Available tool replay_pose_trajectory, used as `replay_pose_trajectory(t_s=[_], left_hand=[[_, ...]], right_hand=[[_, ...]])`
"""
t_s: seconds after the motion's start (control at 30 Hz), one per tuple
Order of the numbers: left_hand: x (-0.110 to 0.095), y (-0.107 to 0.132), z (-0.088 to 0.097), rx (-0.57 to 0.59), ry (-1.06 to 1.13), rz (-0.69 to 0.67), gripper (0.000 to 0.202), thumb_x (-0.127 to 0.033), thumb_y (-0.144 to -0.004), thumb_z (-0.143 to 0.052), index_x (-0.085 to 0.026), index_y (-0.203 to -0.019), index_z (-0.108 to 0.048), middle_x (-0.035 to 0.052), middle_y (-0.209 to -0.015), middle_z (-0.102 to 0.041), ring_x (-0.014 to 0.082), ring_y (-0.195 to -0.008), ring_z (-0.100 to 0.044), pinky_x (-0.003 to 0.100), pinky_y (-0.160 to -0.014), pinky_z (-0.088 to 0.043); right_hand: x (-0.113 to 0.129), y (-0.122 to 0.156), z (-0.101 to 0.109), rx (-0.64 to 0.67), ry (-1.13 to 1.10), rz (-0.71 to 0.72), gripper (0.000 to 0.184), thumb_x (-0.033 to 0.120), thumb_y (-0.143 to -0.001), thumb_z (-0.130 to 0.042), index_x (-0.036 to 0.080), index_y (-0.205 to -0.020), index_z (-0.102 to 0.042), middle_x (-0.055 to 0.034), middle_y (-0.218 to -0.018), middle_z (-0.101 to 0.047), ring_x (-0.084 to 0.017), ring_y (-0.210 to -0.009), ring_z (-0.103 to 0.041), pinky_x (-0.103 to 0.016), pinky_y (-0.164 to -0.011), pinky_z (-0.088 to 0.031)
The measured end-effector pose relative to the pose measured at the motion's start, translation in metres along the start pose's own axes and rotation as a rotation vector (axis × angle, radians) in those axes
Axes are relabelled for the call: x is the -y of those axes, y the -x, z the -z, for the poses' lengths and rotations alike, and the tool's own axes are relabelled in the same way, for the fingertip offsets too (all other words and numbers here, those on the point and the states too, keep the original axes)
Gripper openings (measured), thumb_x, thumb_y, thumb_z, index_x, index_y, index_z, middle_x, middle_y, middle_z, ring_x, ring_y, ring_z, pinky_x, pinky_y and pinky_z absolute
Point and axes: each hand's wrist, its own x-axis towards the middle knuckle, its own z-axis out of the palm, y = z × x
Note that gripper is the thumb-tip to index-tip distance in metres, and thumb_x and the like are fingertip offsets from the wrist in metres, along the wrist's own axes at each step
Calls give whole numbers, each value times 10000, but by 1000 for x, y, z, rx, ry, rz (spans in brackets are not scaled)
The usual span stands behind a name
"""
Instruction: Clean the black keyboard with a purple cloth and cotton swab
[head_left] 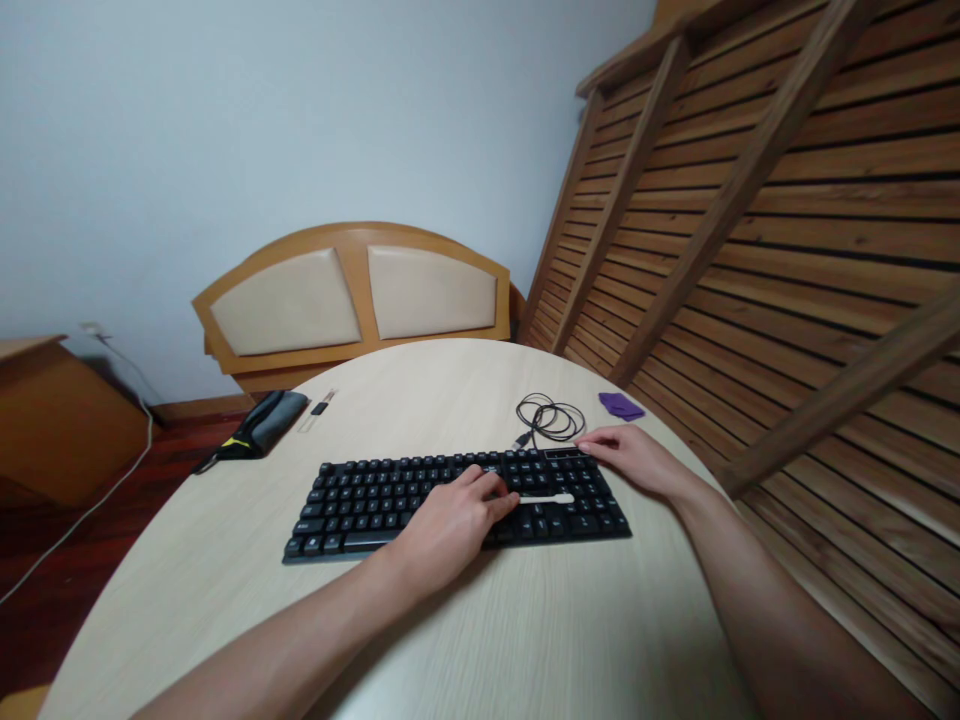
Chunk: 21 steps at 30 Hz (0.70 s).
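A black keyboard (pixel 382 505) lies flat on the pale round table (pixel 570 620). Over its middle keys, my left hand (pixel 454 520) is closed on a thin white brush-like stick (pixel 547 499). The stick's wider end points right, above the keys on the right side; bristles cannot be made out. At the keyboard's far right corner, my right hand (pixel 630 455) grips the edge with its fingertips, thumb on the near side. Just behind that corner lies the keyboard's coiled black cable (pixel 551 415), its plug near the back edge.
A purple cloth (pixel 621 405) lies at the table's right edge. A black pouch with yellow trim (pixel 262 425) sits at the left edge, beside a small clear-and-black item (pixel 320 408). A wooden headboard (pixel 360 290) stands behind, and a slatted wooden frame (pixel 750 220) leans at right.
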Motion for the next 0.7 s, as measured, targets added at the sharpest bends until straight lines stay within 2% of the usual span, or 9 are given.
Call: replay_pose_trajectory(t_s=[0.43,0.7], left_hand=[[14,20,4,-32,21,20,513,36,-890,-501,-180,-1339,-626,82,-1168,-654,261,-1054,-591,410,-855,-594],[28,41,10,-45,38,39,528,40,-879,-489,-199,-1326,-634,71,-1176,-661,248,-1045,-592,412,-865,-585]], right_hand=[[1,1,0,3,12,1,465,628,-807,-671,197,-925,-799,-98,-1002,-788,-320,-993,-699,-440,-944,-501],[1,1,-1,7,10,-1,434,596,-819,-666,192,-919,-790,-98,-996,-786,-312,-976,-700,-432,-926,-507]])
